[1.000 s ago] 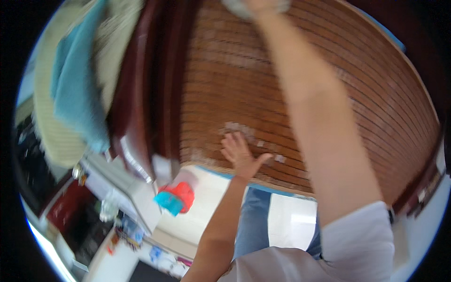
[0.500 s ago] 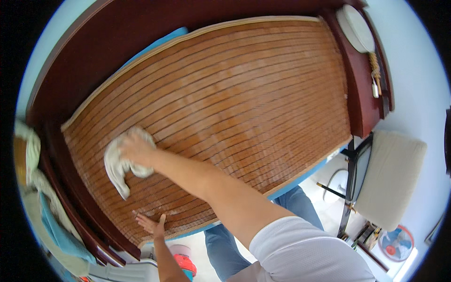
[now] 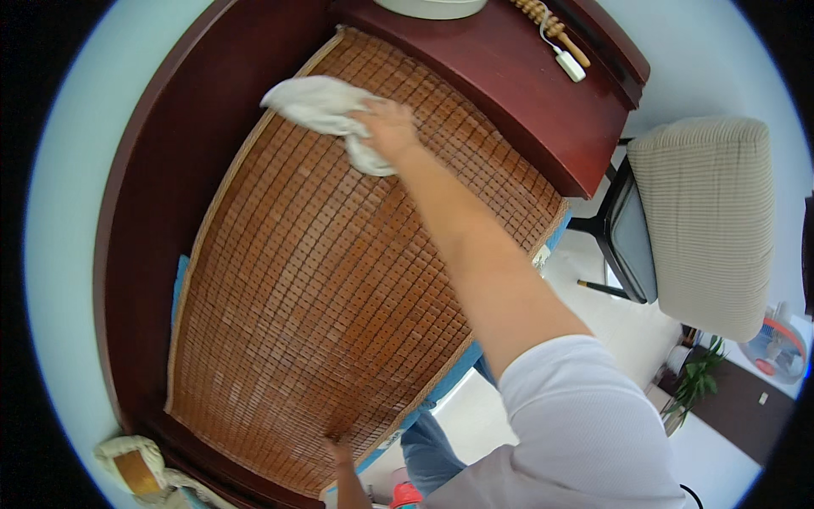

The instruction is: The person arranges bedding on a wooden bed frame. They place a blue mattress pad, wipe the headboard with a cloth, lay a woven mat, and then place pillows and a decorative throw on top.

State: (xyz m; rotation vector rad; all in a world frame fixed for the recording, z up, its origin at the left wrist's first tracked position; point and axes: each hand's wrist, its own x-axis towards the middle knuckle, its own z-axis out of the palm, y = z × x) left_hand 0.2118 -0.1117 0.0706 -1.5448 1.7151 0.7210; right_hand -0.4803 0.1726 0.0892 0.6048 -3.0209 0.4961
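Observation:
My right hand is closed on a crumpled white cloth, pressing it onto the brown bamboo tile mat. The cloth lies near the mat's far edge, and one end of it spreads to the left, past the mat's border. At the near edge, my left hand rests on the mat with nothing visible in it; it looks small and its fingers are blurred, but it seems to lie flat. The mat covers a bed, and a blue layer shows under its border.
A dark red wooden headboard runs along the left. At the far right, a dark red cabinet carries a round white object, a beaded wooden massager and a white adapter. A striped chair, plant and fan stand right.
My right hand has carried the cloth from the mat's left part toward its far end by the cabinet. The view has turned, and my left hand stays at the near edge.

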